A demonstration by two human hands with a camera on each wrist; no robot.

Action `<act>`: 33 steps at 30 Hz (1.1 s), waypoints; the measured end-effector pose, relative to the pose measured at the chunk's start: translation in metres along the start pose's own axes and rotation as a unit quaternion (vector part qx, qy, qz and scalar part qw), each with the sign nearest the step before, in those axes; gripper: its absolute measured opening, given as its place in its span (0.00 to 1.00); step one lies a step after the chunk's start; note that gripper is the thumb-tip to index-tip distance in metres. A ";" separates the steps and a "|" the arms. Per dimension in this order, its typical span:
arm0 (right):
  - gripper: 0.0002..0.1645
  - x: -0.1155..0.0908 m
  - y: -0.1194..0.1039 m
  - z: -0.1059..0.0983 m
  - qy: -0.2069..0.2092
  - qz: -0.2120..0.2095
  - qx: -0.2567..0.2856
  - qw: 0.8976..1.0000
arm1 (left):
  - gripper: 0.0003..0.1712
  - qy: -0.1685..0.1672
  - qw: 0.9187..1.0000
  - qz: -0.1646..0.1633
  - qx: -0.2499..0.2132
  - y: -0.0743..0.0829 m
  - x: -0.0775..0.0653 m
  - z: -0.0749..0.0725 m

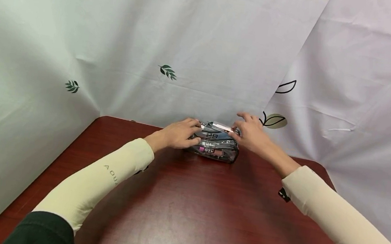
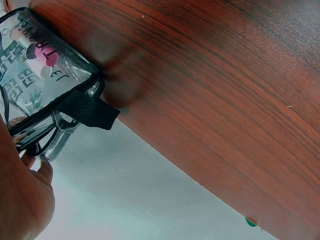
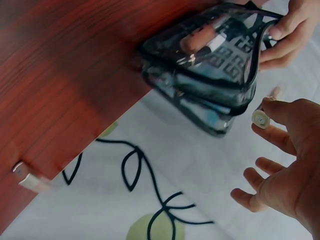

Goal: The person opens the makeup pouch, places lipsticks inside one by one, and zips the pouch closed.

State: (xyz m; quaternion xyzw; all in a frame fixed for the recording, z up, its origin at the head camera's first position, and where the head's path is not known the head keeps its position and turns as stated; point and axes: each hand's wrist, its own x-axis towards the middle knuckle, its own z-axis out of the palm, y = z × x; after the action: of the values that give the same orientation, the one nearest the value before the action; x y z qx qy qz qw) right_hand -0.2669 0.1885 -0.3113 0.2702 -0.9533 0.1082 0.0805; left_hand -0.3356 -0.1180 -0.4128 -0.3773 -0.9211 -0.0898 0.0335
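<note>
A clear pouch with black trim point(image 1: 212, 144) stands at the table's far edge, against the white cloth. Pink and brown-toned cosmetic tubes point(image 2: 46, 56) show through its clear side. My left hand point(image 1: 179, 133) grips the pouch's left end, thumb in front and fingers over the top edge. Above the pouch's right end, my right hand point(image 1: 252, 134) pinches a slim pale tube point(image 1: 221, 127) between thumb and index finger. In the right wrist view, the tube's round whitish end point(image 3: 260, 119) faces the camera, and the other fingers are spread apart.
The dark red wooden table point(image 1: 185, 202) runs back to a white cloth point(image 1: 218, 51) printed with leaves. In the right wrist view a small silver and beige item point(image 3: 31, 178) shows near the table edge, partly blurred.
</note>
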 end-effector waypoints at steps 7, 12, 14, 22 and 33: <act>0.16 0.007 -0.014 0.005 -0.021 0.008 0.013 1.000 | 0.45 -0.006 1.000 0.000 -0.009 0.001 0.000 -0.003; 0.18 0.011 -0.017 0.009 -0.021 0.007 -0.007 1.000 | 0.43 -0.013 1.000 -0.005 -0.015 0.011 -0.004 -0.012; 0.20 0.012 -0.018 0.010 -0.026 0.013 -0.009 1.000 | 0.48 0.002 1.000 0.010 -0.018 -0.003 0.000 0.000; 0.23 0.012 -0.016 0.015 -0.037 0.031 -0.002 0.999 | 0.43 -0.005 1.000 -0.004 -0.022 0.007 -0.002 -0.007; 0.21 0.003 -0.003 0.017 -0.020 0.048 -0.006 0.999 | 0.43 -0.011 1.000 -0.006 -0.016 0.012 -0.008 -0.012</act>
State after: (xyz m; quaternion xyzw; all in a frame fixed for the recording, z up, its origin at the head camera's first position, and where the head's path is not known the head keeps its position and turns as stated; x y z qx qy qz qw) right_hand -0.2694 0.1797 -0.3266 0.2259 -0.9673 0.1003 0.0576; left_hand -0.3215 -0.1175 -0.4001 -0.3736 -0.9219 -0.1010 0.0166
